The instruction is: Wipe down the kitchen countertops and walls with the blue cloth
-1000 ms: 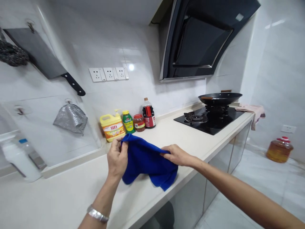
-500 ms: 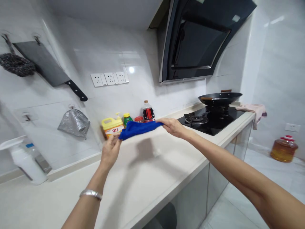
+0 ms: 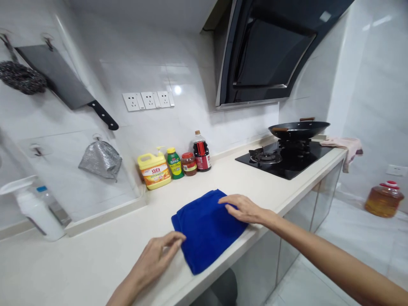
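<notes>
A folded blue cloth (image 3: 207, 238) lies flat on the pale countertop (image 3: 105, 250), its near corner at the front edge. My left hand (image 3: 159, 255) is at the cloth's left edge, thumb and fingers slightly apart, with the fingertips close to the fabric. Over the right part of the cloth is my right hand (image 3: 244, 208), its fingers loosely spread and the thumb apart. Neither hand grips the cloth. Whether the fingertips touch it, I cannot tell.
Against the wall stand a yellow detergent jug (image 3: 155, 172), a green bottle (image 3: 175, 163), a red-lidded jar (image 3: 189, 165) and a dark sauce bottle (image 3: 202, 155). To the right, a wok (image 3: 298, 131) sits on the gas stove (image 3: 288, 159). A cleaver (image 3: 60, 78) hangs at left.
The blue cloth, held up between both hands before, is now lowered onto the counter and spread flat. Both hands have come down and let go of it.
</notes>
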### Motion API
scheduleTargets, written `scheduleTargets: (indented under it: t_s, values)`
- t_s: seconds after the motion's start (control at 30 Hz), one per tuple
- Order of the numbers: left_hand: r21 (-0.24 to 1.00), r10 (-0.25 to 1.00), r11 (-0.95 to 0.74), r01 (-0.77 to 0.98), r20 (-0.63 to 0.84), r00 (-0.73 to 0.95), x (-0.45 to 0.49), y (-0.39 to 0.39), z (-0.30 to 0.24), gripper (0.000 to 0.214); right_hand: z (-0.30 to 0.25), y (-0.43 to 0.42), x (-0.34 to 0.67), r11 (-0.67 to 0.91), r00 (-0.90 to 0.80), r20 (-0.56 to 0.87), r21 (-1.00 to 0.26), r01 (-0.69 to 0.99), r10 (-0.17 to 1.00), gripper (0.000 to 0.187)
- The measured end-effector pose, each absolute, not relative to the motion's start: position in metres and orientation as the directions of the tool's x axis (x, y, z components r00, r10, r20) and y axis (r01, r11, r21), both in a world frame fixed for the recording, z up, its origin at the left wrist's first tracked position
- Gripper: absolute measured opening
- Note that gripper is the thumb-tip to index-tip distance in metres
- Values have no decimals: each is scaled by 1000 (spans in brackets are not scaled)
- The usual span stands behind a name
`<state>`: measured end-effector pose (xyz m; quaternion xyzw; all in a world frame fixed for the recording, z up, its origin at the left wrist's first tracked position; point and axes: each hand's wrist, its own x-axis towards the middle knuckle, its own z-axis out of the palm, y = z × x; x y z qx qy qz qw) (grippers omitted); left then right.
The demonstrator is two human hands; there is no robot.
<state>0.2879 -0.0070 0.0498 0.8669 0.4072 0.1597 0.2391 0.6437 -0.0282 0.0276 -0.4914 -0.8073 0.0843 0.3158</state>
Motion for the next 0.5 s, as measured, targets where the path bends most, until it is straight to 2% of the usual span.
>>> scheduleTargets:
  t_s: [0.1,0.2,0.27,0.37,0.5]
  values:
    - [630,874,-455,629,183,449,292,22,52,52,20,-9,587,582,-469,365,-326,745,805,58]
    - [605,911,-410,682,237,338,294,50,38,57,7,1,538,586,-554,191,-299,753,810,70]
    - [566,915,-404,719,270,301,296,65,21,65,2,6,524,567,-565,107,-315,761,818,74]
    - [474,909,-411,779,282,308,296,80,-5,83,1,15,536,545,-557,74,-343,765,827,81]
    - [419,924,-382,824,174,340,291,91,-23,87,1,24,589,434,-436,71,-326,840,897,86]
